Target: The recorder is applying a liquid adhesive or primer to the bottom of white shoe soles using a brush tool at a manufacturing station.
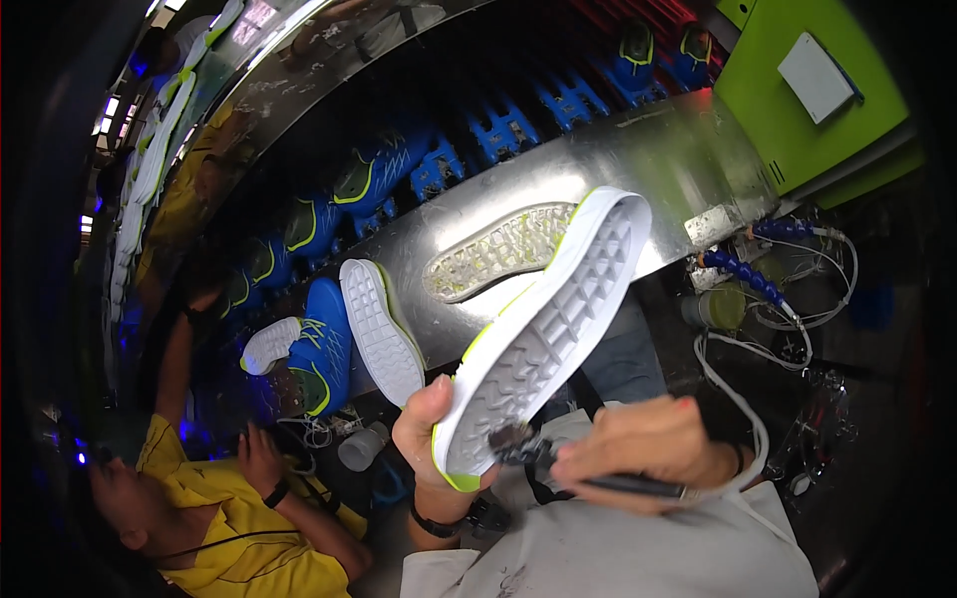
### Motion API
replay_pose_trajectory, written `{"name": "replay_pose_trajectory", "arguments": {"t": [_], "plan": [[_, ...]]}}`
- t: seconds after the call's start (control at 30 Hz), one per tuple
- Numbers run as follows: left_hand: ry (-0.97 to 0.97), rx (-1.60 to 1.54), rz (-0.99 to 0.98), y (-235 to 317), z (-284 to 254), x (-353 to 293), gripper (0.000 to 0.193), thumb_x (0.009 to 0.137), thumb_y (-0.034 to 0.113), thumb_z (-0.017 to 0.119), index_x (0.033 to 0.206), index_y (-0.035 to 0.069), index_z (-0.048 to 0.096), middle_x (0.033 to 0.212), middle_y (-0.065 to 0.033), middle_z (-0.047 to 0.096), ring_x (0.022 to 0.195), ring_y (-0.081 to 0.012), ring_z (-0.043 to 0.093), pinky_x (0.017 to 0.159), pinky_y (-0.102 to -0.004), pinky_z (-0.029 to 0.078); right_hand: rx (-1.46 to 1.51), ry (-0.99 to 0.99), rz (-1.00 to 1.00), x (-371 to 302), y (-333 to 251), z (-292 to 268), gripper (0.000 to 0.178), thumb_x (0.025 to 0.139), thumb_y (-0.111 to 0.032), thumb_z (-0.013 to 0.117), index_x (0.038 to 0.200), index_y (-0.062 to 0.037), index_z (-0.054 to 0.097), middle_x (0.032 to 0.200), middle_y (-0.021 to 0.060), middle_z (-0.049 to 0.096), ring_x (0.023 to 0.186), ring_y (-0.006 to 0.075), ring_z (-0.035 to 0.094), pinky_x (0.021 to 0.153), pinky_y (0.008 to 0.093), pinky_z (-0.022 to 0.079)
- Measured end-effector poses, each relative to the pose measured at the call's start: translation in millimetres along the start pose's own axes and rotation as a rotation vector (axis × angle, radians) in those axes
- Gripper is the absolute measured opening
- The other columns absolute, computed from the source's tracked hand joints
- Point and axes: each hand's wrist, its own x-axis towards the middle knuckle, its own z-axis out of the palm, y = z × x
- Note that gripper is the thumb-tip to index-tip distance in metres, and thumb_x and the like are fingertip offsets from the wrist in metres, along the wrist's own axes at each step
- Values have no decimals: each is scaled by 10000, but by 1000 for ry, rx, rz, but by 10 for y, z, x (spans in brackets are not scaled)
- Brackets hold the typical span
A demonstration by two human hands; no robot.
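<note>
A white shoe sole (563, 334) with lime-green edging is tilted up in front of me, its gridded cavity facing me. My left hand (427, 434) grips it at the lower end, thumb along the side wall. In my right hand (643, 444), slightly blurred, is a black-handled brush (513, 442) with a pale hose running from its handle. The brush's dark tip is at the cavity near the lower end; exact contact is hard to tell. Beyond, a grey-and-lime patterned sole (498, 251) lies on the metal bench (658, 164).
Left on the bench are another white sole (381, 324), a blue shoe (327, 339) and a smaller-looking sole (269, 344). Several blue shoes (367, 177) line the far rack. Blue jointed hoses (743, 274) stand right, below a green panel (832, 110). A yellow-shirted person (249, 528) sits at left.
</note>
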Motion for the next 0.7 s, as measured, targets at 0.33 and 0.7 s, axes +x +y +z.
{"name": "replay_pose_trajectory", "arguments": {"t": [0.33, 0.7], "plan": [[-271, -270, 9, 60, 99, 200, 802, 861, 414, 509, 1452, -105, 351, 1421, -325, 458, 1276, -482, 496, 1127, -567, 357, 208, 116, 201, 434, -198, 219, 280, 674, 49, 858, 932, 34, 751, 864, 149, 732, 728, 185, 703, 651, 256, 536], [341, 2073, 1622, 2063, 1538, 2290, 673, 907, 176, 660, 1500, 46, 370, 1335, -299, 524, 1178, -399, 577, 1052, -490, 425, 478, 478, 384, 324, -149, 161, 254, 560, 108, 757, 804, 79, 690, 780, 167, 666, 721, 227, 664, 684, 287, 530]]}}
